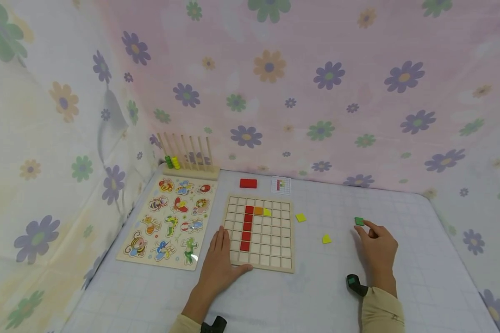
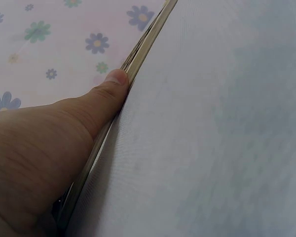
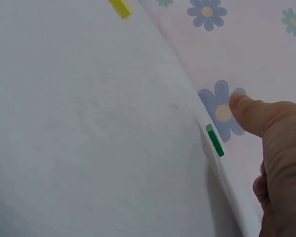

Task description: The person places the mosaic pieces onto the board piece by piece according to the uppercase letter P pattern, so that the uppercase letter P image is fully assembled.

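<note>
My left hand (image 1: 218,261) rests at the near left corner of a wooden grid board (image 1: 272,268), its fingers straight along the left side. In the left wrist view the thumb (image 2: 111,86) presses on the board's edge (image 2: 147,44). A column of red tiles (image 1: 247,226) lies on the grid, with an orange tile (image 1: 259,211) and a yellow tile (image 1: 267,212) in a row from its top. On the right, thumb and index finger of my right hand (image 1: 378,245) are spread beside a green tile (image 1: 359,221). The right wrist view shows this tile (image 3: 215,140) on the table, apart from the thumb (image 3: 244,111).
Two yellow pieces (image 1: 301,217) lie between the board and my right hand. Behind the board are a red block (image 1: 248,183) and a small pattern card (image 1: 286,185). An insect picture puzzle (image 1: 160,238) and a pegged wooden rack (image 1: 191,174) with beads stand left.
</note>
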A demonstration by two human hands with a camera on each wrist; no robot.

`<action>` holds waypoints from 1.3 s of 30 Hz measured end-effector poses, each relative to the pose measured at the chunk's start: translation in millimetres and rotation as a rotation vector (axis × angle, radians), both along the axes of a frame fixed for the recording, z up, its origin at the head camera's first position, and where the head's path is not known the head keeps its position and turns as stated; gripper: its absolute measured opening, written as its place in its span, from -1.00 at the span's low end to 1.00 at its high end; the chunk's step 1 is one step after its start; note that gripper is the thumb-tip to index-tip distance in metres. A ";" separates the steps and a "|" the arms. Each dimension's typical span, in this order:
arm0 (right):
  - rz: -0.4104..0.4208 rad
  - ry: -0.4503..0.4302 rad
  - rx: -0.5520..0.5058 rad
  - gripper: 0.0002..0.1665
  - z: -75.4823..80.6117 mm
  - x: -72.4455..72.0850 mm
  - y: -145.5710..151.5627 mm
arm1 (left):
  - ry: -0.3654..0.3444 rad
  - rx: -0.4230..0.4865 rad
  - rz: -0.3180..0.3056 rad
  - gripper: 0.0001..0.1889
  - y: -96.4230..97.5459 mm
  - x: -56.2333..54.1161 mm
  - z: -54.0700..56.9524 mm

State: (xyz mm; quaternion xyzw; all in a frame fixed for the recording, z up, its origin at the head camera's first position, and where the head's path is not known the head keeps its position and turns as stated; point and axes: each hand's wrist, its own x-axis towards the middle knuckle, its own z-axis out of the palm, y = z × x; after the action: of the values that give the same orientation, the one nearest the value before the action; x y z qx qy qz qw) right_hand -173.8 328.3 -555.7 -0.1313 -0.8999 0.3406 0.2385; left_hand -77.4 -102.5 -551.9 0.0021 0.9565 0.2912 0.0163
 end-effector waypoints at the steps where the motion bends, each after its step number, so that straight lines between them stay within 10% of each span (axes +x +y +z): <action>1: -0.010 -0.004 -0.009 -0.66 -0.4 -0.3 0.4 | 0.001 0.001 0.000 0.36 0.0 0.2 0.1; 39: -0.104 -0.265 0.058 -0.29 -5.5 -24.2 -2.7 | 0.002 -0.011 0.000 0.36 0.5 -0.8 -3.0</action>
State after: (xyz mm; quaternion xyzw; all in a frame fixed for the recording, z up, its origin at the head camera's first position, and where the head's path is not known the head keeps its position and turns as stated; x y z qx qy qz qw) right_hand -198.0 325.7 -561.1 -0.2146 -0.9250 0.2813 0.1388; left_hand -78.2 -102.1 -554.9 0.0026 0.9581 0.2861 0.0152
